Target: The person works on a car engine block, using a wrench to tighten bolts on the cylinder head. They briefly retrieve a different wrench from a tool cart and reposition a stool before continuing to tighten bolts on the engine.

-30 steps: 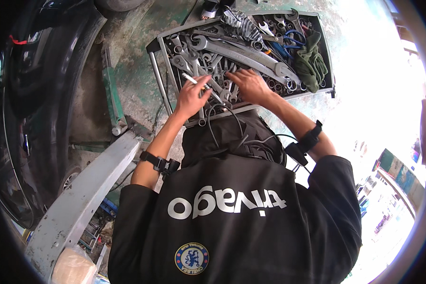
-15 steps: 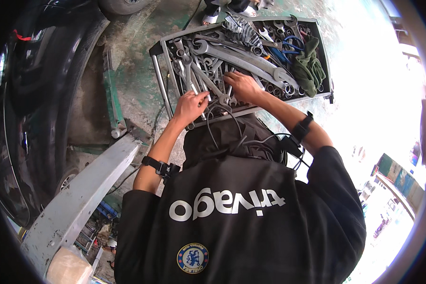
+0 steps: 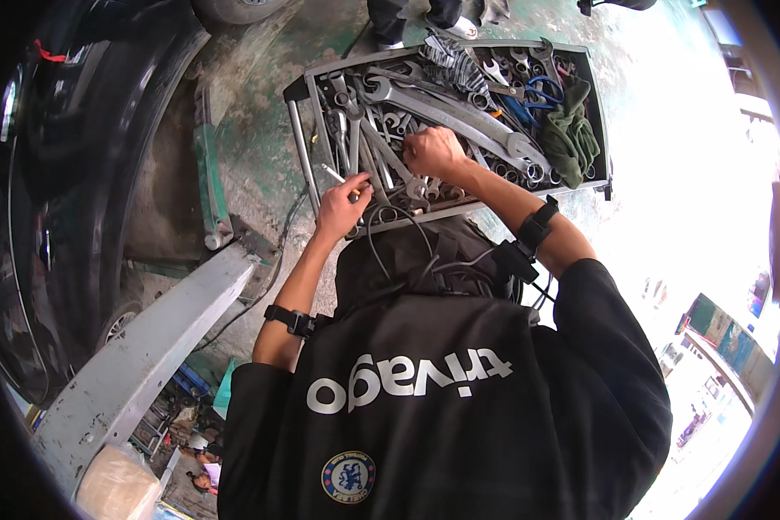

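Pinched in my left hand, above the front left of a metal tool drawer, is a thin white stick with an orange part, resembling a cigarette. My right hand is curled closed over the drawer's middle; its fingertips and anything in them are hidden. Below and between the hands lie several loose wrenches. Large open-ended wrenches stretch diagonally behind my right hand. A dark green cloth bunches at the right end, with blue-handled pliers beside it.
A grey patterned glove lies at the drawer's back. Beyond stand a person's feet. A black car and a grey metal beam are at left. Black cables loop near my lap.
My right hand has lifted slightly and its fingers have curled in. My left hand has moved slightly toward me and turned, bringing the white stick into view.
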Motion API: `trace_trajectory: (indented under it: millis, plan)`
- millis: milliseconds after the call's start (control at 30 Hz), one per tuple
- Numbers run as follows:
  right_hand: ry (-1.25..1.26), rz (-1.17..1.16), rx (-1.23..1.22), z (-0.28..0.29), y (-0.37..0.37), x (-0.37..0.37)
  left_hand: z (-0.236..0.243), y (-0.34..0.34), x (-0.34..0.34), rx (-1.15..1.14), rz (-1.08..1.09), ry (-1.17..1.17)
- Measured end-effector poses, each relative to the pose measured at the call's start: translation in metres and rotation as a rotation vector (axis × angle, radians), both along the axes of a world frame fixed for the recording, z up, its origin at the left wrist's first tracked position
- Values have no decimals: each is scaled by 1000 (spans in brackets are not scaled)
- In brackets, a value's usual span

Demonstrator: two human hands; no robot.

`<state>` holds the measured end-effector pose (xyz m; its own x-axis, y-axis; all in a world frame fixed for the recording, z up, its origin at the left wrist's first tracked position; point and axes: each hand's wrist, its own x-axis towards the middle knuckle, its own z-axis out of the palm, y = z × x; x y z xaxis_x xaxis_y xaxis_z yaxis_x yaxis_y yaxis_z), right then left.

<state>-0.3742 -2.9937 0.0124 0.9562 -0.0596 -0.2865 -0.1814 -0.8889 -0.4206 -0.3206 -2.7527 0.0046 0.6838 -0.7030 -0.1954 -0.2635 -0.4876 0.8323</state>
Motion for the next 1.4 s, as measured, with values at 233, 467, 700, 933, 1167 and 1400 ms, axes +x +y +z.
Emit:
trace_trajectory:
  millis: [233, 467, 700, 933, 1167, 1400]
  plan:
    - [24, 175, -474, -16, 25, 54, -2, -3, -4, -38, -93, -123]
    - [106, 469, -566, -21, 3, 49, 16, 27, -9, -77, 115, -89]
    - [127, 895, -522, -28, -13, 75, -13, 130, -58, 20, 655, -97]
    - [-91, 1322, -355, -11, -15, 78, -51, 238, -303, 401, 1433, 152]
    - [-353, 925, 533, 110, 120, 16, 11, 184, -506, -252, 2243, 767]
    - [763, 808, 1242, 139, 315, -91, 110, 213, -451, -538, 2107, 125]
